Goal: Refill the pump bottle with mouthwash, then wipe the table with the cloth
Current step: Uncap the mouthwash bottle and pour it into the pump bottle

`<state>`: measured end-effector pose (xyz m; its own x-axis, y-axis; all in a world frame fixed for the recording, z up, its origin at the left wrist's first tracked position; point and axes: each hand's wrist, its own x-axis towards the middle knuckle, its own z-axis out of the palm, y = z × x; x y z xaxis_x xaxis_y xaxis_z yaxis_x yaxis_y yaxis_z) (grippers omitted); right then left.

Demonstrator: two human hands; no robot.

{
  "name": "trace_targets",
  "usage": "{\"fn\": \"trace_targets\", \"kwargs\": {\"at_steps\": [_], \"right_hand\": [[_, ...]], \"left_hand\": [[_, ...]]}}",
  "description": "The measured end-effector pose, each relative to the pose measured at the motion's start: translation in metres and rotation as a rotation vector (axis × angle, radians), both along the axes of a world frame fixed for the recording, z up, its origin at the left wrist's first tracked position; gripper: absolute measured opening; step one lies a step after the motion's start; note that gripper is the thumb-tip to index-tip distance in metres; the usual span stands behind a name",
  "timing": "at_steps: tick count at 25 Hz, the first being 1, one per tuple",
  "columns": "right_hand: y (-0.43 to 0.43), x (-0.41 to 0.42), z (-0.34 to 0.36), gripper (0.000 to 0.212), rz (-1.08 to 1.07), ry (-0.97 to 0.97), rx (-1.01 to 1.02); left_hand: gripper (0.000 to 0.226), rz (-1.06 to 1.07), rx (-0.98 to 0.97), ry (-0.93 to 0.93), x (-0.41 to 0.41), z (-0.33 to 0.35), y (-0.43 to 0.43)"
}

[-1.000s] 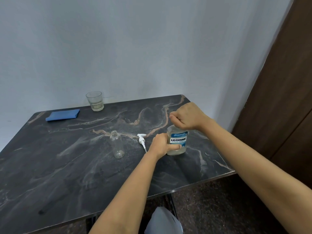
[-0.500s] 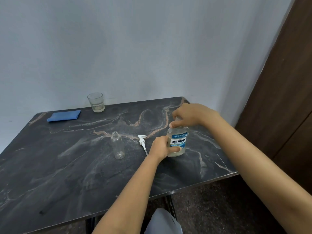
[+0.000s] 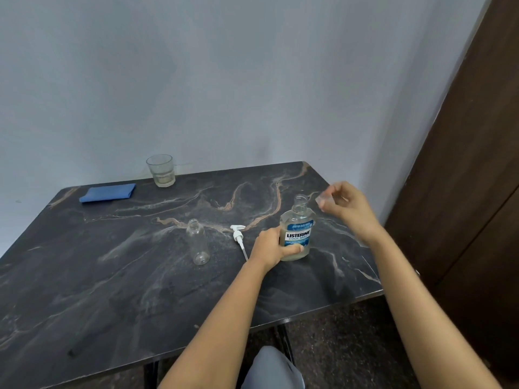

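The mouthwash bottle stands upright on the dark marble table, its neck uncovered. My left hand grips the bottle's lower body. My right hand is raised to the right of the neck and pinches the clear cap. An empty clear pump bottle stands without its top a little to the left. The white pump head lies on the table between the two bottles. A folded blue cloth lies at the far left.
A drinking glass with a little liquid stands at the table's back edge by the wall. A dark wooden door is at the right. The table's front edge runs above the floor near my knee.
My right hand has twisted the cap off the mouthwash bottle and lifted it away to the right. My left hand kept its hold on the bottle.
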<state>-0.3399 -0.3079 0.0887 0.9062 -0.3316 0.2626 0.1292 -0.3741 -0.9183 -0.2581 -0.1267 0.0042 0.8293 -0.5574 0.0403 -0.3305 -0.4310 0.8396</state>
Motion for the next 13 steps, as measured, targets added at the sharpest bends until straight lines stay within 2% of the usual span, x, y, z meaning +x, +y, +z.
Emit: {"fn": "trace_targets", "kwargs": {"at_steps": [3, 5, 13], "right_hand": [[0.005, -0.01, -0.066, 0.023, -0.282, 0.069, 0.064], [0.011, -0.012, -0.089, 0.025, -0.385, 0.123, 0.076], [0.013, -0.012, -0.099, 0.04, -0.435, 0.205, 0.027]], "left_hand": [[0.041, -0.022, -0.033, 0.019, -0.005, 0.0, 0.003], [0.043, -0.03, -0.067, 0.045, -0.008, -0.002, 0.003], [0.05, -0.003, -0.085, 0.031, -0.014, -0.007, 0.003]]}}
